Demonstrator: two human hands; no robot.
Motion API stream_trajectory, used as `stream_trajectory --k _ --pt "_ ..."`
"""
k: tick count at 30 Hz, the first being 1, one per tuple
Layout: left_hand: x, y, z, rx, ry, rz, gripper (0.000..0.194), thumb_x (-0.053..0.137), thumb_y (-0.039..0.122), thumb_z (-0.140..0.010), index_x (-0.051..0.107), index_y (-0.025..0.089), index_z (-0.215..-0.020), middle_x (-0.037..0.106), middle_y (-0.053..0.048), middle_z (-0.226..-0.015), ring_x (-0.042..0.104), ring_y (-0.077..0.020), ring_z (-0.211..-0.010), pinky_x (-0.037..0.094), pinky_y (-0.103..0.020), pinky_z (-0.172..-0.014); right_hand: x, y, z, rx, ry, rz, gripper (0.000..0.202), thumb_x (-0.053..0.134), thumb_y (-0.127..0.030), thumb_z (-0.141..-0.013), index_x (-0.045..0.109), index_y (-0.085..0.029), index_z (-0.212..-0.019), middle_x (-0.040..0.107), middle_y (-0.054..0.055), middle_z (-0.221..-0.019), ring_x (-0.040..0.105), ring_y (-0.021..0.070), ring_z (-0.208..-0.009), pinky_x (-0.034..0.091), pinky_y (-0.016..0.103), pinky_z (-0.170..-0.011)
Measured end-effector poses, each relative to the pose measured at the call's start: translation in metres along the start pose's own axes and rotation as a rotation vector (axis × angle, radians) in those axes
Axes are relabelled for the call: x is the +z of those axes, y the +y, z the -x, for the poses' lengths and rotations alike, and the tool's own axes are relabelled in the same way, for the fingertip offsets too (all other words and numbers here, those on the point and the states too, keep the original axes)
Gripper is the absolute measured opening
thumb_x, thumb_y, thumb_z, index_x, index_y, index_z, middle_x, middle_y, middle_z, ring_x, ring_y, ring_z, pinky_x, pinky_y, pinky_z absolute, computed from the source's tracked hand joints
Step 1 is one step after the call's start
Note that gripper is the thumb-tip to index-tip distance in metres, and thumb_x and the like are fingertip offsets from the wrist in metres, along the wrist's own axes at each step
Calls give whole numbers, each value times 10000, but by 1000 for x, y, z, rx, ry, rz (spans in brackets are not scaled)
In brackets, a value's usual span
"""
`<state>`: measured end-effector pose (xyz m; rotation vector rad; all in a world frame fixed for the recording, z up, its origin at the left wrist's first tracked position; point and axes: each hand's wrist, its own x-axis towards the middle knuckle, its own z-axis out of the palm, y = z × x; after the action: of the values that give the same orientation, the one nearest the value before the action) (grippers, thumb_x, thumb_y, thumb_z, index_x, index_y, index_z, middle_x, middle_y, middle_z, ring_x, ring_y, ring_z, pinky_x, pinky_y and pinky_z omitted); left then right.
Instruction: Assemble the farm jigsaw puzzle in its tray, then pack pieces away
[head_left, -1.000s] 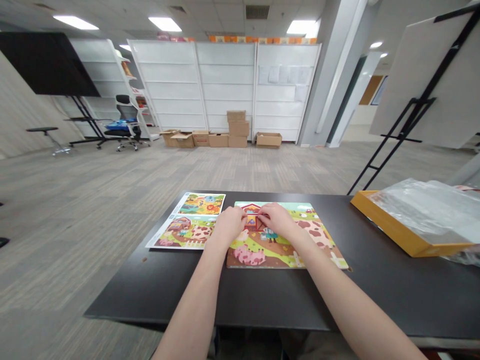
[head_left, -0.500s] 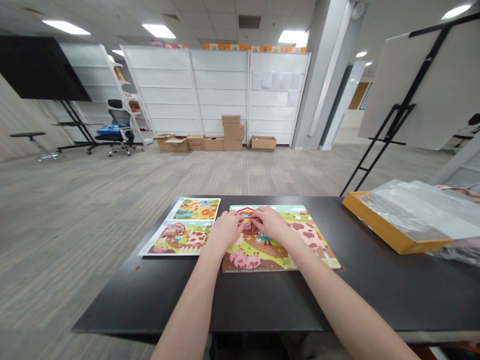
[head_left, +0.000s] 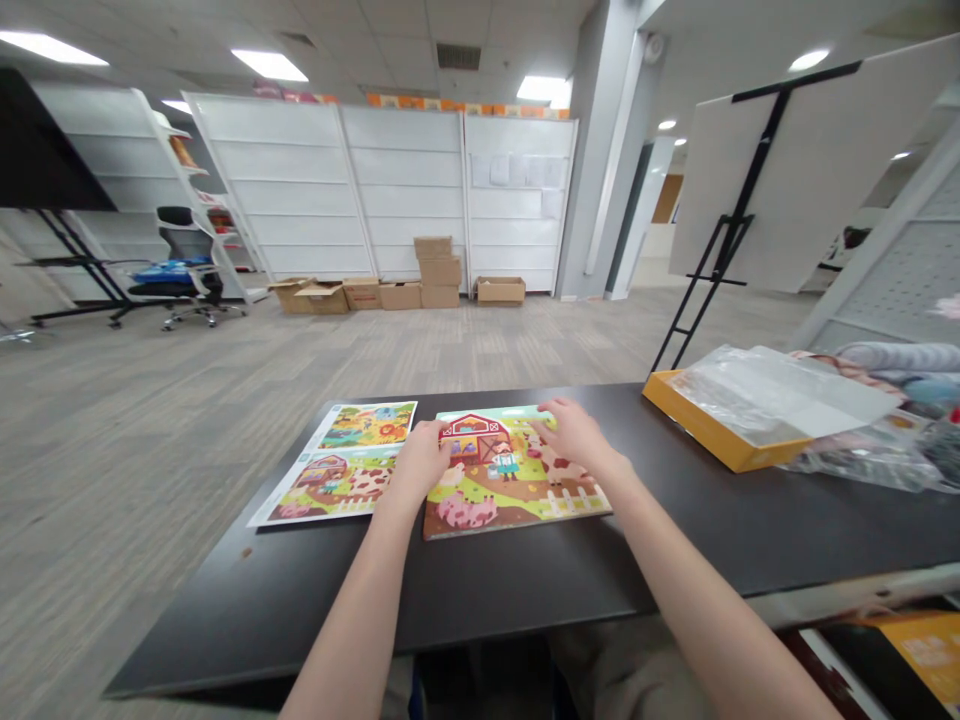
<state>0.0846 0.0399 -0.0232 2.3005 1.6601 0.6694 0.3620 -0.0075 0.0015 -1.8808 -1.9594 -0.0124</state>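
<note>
A farm picture board [head_left: 517, 505] with a red barn, a farmer, pigs and a cow lies flat on the dark table [head_left: 480, 590]. My left hand [head_left: 422, 458] rests at its left edge beside the barn, fingers loosely spread and holding nothing. Over the upper right part of the board is my right hand [head_left: 574, 435], its fingers apart near the cow and nothing between them. To the left of the board, a printed sheet [head_left: 334, 462] shows a jungle scene above a smaller copy of the farm scene; my left hand is close to its right side.
An orange-yellow box [head_left: 705, 430] with clear plastic stands at the table's right, with more plastic bags [head_left: 862, 460] beside it. Beyond the table are an easel [head_left: 720, 250], cardboard boxes [head_left: 439, 272], white shelves and an office chair [head_left: 184, 265].
My hands have moved apart from the barn, my right hand going right across the board. The barn and farmer are now uncovered. The view has turned to the right.
</note>
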Motion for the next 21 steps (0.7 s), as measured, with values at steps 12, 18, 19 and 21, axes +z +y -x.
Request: stream_trajectory --k 12,18,19,21 --pt "-13 -4 22 -202 -5 275 257 639 296 -853 708 120 -1029 766 -148 -1050 731 -259 -983 553 -321 -855 -4 79 38 401 60 -111 252 586 -413 -882 705 -197 -939 765 78 -970 704 221 -860 484 302 -769" --pt "-14 -7 19 -240 6 396 255 668 299 -817 725 122 -991 777 -144 -1013 741 -266 -947 570 -340 -842 -9 72 37 412 74 -158 224 620 -405 -850 710 -204 -893 771 71 -924 711 212 -834 493 296 -750" --pt "-13 -8 19 -242 2 413 265 666 306 -820 723 120 -1001 777 -144 -1013 743 -263 -942 576 -335 -826 -10 73 37 423 77 -173 226 625 -405 -847 713 -203 -896 772 72 -925 713 211 -842 497 295 -756" --pt "-11 -7 18 -241 -14 442 283 650 317 -837 717 113 -1022 778 -145 -1009 747 -252 -927 586 -320 -795 -12 76 39 442 81 -192 235 636 -407 -841 719 -198 -906 775 76 -934 716 214 -865 504 297 -775"
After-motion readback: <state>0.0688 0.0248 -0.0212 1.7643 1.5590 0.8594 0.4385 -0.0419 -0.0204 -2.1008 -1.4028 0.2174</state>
